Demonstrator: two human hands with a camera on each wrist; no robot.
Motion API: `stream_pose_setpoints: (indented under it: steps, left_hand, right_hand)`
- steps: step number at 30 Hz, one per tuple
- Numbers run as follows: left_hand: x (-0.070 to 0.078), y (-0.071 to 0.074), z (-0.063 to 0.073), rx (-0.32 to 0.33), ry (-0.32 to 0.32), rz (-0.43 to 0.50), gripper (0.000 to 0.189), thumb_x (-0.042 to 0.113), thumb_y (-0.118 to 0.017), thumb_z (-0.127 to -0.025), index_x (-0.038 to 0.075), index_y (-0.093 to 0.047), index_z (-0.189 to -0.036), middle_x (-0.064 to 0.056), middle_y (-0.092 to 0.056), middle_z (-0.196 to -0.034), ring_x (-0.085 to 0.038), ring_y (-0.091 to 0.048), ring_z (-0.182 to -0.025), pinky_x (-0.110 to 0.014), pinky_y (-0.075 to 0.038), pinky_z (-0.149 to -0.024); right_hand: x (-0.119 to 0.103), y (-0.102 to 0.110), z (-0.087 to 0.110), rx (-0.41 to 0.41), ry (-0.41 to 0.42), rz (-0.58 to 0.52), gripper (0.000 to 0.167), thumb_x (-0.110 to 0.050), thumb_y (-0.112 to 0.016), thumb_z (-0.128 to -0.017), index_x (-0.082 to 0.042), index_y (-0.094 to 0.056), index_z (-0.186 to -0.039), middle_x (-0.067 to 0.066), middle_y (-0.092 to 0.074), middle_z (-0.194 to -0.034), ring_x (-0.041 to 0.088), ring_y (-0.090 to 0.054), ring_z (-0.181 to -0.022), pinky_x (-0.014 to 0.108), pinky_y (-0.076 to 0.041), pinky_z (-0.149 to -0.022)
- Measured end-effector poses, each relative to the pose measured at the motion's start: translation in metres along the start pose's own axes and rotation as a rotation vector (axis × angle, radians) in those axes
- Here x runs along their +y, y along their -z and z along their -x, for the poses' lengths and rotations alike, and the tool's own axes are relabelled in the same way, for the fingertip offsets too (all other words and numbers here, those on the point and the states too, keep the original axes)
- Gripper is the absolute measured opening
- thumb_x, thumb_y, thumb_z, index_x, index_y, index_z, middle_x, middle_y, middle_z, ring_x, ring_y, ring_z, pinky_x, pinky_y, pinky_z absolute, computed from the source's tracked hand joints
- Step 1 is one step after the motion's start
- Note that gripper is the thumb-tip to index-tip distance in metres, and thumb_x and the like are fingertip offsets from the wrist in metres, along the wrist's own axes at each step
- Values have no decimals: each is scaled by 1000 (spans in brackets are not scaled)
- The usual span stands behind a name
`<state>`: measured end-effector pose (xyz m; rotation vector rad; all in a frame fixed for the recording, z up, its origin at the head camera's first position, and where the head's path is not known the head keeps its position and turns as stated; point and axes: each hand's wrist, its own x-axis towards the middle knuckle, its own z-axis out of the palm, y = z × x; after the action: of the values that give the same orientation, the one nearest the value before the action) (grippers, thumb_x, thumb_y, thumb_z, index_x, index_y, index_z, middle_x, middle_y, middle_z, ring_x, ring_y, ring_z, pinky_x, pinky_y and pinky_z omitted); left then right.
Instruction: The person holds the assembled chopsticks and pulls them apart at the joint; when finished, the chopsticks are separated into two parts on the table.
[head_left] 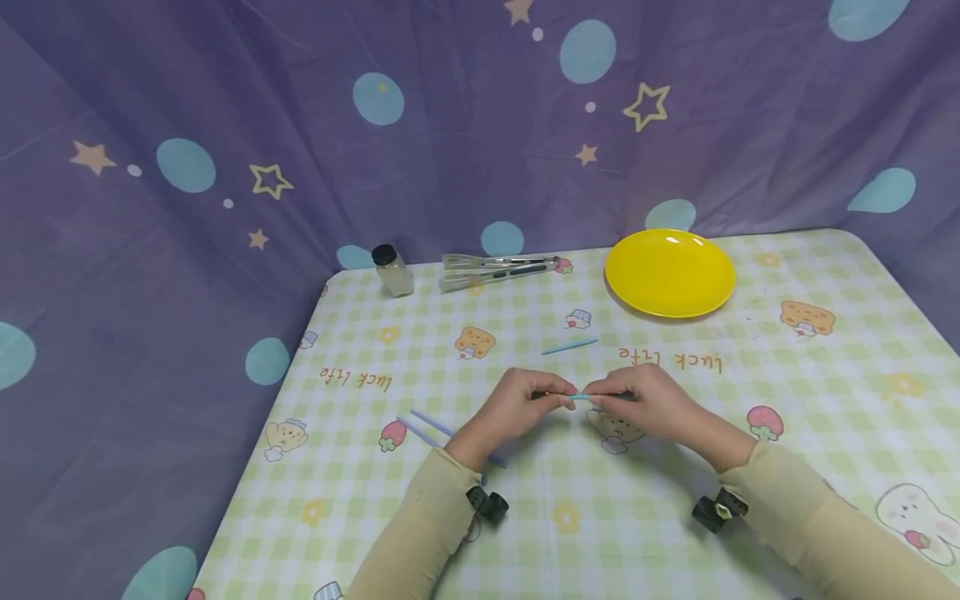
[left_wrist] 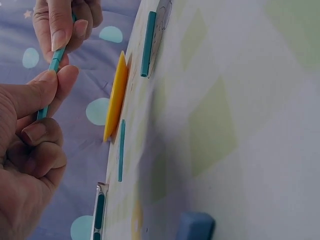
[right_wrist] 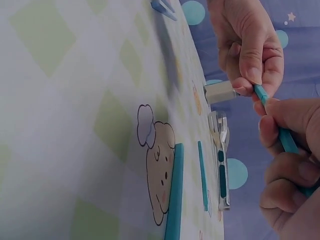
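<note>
Both hands meet over the table, holding a slim teal chopstick (head_left: pixel 579 397) between them. My left hand (head_left: pixel 517 406) pinches one part with thumb and fingers, while my right hand (head_left: pixel 656 402) grips the other part close by. A seam crosses the chopstick between the two sets of fingertips in the left wrist view. On the cloth beyond the hands lies a teal stick (head_left: pixel 570 346). Another teal stick (right_wrist: pixel 175 195) shows on the cloth in the right wrist view. Two blue-violet sticks (head_left: pixel 423 432) lie partly hidden under the left forearm.
At the back right stands a yellow plate (head_left: pixel 670 273). Metal tongs (head_left: pixel 498 272) lie along the back edge, left of the plate. A small jar with a black lid (head_left: pixel 393 271) is at the back left corner. A patterned curtain (head_left: pixel 465 125) hangs behind the table.
</note>
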<state>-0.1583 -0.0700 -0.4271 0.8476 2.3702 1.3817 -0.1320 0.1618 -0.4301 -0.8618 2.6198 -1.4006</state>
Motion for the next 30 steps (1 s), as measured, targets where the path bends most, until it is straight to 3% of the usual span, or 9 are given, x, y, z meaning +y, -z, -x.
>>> stream_pose_setpoints:
  steps: [3, 9, 14, 19, 23, 30]
  left_hand:
    - [-1, 0, -1, 5, -9, -8, 13, 10, -67, -93, 11, -77, -100, 1, -74, -95, -5, -67, -85, -23, -53, -74]
    - [-6, -2, -4, 8, -26, -70, 11, 12, -68, -92, 12, -77, -97, 3, -74, -95, 0, -64, -82, -21, -52, -72]
    - [-6, -4, -4, 3, -45, -116, 12, 13, -67, -93, 11, -77, -98, 2, -74, -95, 0, -63, -82, -20, -50, -72]
    - [-7, -4, -4, 20, -32, -70, 13, 12, -66, -93, 11, -77, -100, 3, -74, -94, -1, -65, -86, -20, -52, -76]
    - [-7, -4, -4, 28, -11, -30, 14, 12, -66, -93, 11, -77, -101, 3, -74, -94, -3, -66, -87, -21, -52, -77]
    - [-6, -4, -5, 37, -5, -19, 14, 10, -66, -93, 11, -77, -103, 2, -74, -92, -3, -66, -87, -22, -52, -77]
  right_hand:
    - [0, 0, 0, 2, 0, -7, 17, -12, -68, -93, -8, -77, -106, 1, -72, -83, 3, -48, -56, 23, -42, -51]
    - [2, -1, 0, -3, -29, 42, 15, -14, -68, -93, -11, -77, -105, -1, -73, -90, 3, -58, -66, 24, -48, -60]
    - [4, -2, 0, -22, -36, 61, 16, -13, -66, -94, -10, -76, -106, 3, -74, -94, 3, -57, -63, 24, -46, -57]
    - [5, -3, 0, 3, 20, 74, 19, -9, -66, -93, -7, -75, -109, 5, -74, -101, 2, -62, -72, 24, -47, -59]
    - [3, -2, 0, 25, 37, 80, 19, -10, -67, -92, -6, -75, -109, 2, -74, -95, 1, -55, -63, 24, -45, -56]
    - [1, 0, -1, 37, 34, 90, 18, -9, -69, -91, -6, -76, -107, 0, -74, -93, 0, -53, -62, 23, -42, -53]
